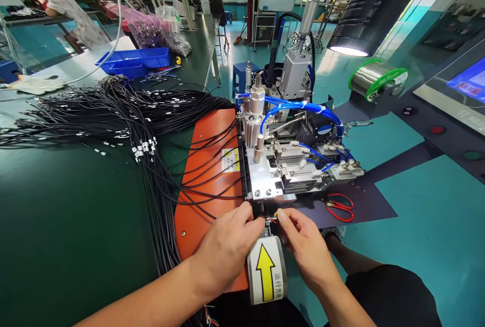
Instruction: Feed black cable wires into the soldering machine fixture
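My left hand [231, 238] is closed at the machine's near edge, its thumb and fingers pinched round the end of a black cable, most of which the hand hides. Thin coloured wires [272, 219] stick out from that end toward my right hand [303, 241], which pinches their tips between thumb and forefinger. Just below both hands is a white label with a yellow arrow [266, 271] on a rounded guard. Several black cables [212, 180] cross the orange cover [208, 160] and run into the machine [288, 165].
A large bundle of black cables [151, 205] with white tags lies on the green table [76, 216]. Red-handled scissors [340, 207] rest on the dark plate at right. Above are a solder spool [379, 79] and a lamp [364, 13]. A blue tray [132, 61] and seated people are farther back.
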Available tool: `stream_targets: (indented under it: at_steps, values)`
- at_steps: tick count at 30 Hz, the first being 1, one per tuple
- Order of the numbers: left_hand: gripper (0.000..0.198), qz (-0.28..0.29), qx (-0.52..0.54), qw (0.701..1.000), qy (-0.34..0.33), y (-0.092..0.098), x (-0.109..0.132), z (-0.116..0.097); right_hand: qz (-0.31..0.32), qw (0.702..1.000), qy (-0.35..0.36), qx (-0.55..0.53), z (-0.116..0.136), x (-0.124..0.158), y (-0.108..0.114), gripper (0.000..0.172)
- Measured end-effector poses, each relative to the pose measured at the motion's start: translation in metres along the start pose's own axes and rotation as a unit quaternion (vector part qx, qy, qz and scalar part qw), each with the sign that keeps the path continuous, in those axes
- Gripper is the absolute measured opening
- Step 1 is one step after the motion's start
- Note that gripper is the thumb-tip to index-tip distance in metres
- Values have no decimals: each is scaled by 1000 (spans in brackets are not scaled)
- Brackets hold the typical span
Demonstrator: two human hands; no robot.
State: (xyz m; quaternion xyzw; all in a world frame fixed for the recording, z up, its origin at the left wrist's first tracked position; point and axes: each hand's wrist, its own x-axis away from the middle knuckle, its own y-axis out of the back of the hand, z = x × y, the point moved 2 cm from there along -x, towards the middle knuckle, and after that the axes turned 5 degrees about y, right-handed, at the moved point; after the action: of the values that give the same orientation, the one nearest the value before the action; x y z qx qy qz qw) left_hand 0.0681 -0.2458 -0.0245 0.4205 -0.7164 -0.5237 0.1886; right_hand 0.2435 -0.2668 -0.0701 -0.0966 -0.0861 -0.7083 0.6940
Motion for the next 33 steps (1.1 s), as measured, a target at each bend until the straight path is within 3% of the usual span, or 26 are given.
stream_targets:
  at_steps: [8, 24, 28, 30, 33]
  values:
    - [20, -8, 16, 1000, 6, -2, 1, 1, -1, 998, 10, 62, 15, 9, -2, 35]
    - [21, -28, 51, 998, 3, -5, 2, 3, 14, 982, 89, 167, 15, 4, 3, 29]
    - [20, -40, 51, 998, -12, -5, 3, 3, -7, 956, 190, 222, 24, 5, 5, 18]
    - [20, -48, 47, 998, -20, -6, 3, 3, 10, 940, 246, 236, 29, 5, 3, 20]
    - [21, -57, 41, 997, -27, -6, 3, 3, 35, 927, 276, 251, 32, 4, 1, 22]
